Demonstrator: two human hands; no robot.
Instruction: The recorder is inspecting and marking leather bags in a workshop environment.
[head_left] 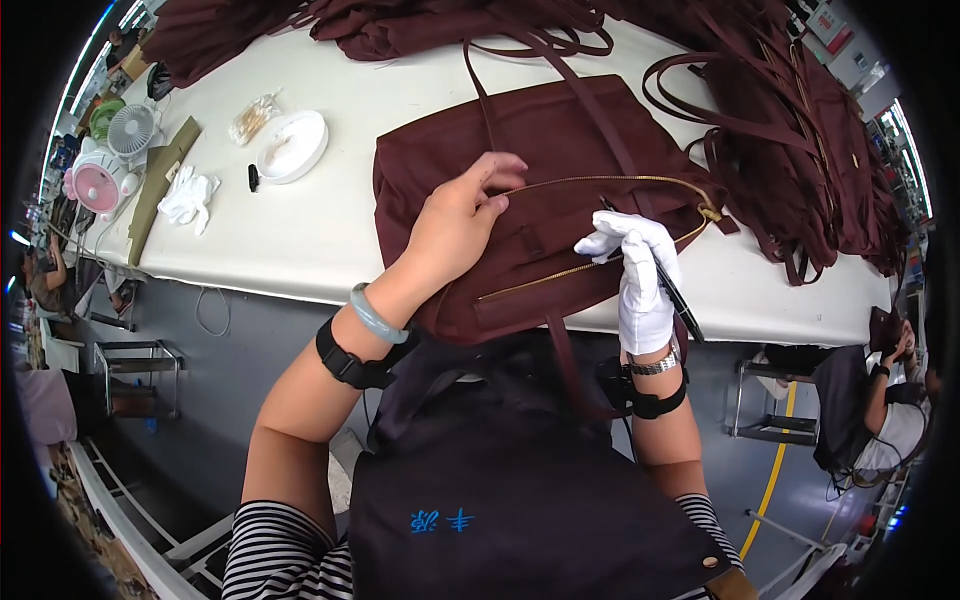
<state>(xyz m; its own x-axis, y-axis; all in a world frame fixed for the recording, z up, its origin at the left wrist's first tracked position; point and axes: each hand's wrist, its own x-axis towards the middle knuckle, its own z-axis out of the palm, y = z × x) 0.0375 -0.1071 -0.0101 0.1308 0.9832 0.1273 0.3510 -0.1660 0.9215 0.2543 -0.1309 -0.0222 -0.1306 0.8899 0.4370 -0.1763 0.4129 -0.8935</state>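
Note:
A dark maroon handbag [440, 150] lies on the white table in front of me, its gold zip [610, 179] running across the top opening and a second gold-zipped pocket [540, 280] on the nearer side. My left hand [455, 220], bare, hovers over or touches the left end of the top zip, its fingers bent and apart, slightly blurred. My right hand [645, 265] wears a white glove and is over the right part of the bag. It is closed around a slim black pen-like tool [680, 300], which slants down to the right past the palm.
More maroon bags [790, 130] are heaped at the right and along the far edge. On the left are a white round dish [292, 147], a packet of swabs [255, 117], a crumpled white glove [188, 198] and small fans [100, 180]. Other people sit at both sides.

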